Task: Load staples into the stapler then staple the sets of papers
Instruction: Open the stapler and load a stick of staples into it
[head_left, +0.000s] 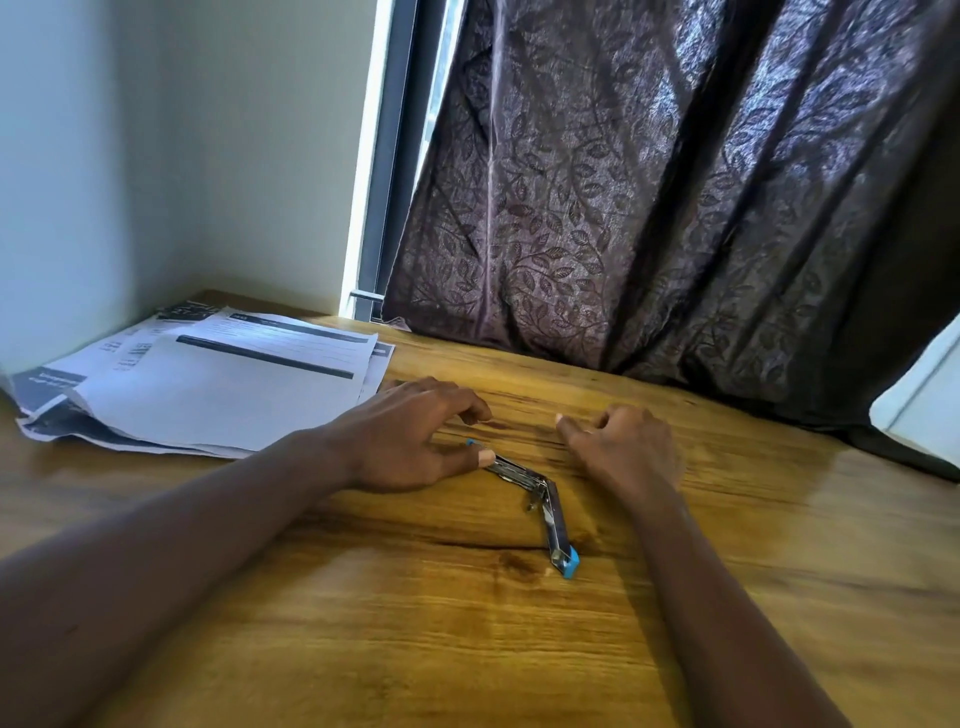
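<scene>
Left hand (410, 441) pinches one end of the opened stapler (540, 493); right hand (623, 447) curls beside it, contents unclear. Loosely held, the stapler could swivel during loading.

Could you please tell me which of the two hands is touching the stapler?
The left hand, its thumb on the far arm of the opened stapler; the right hand sits beside it, apparently clear.
</scene>
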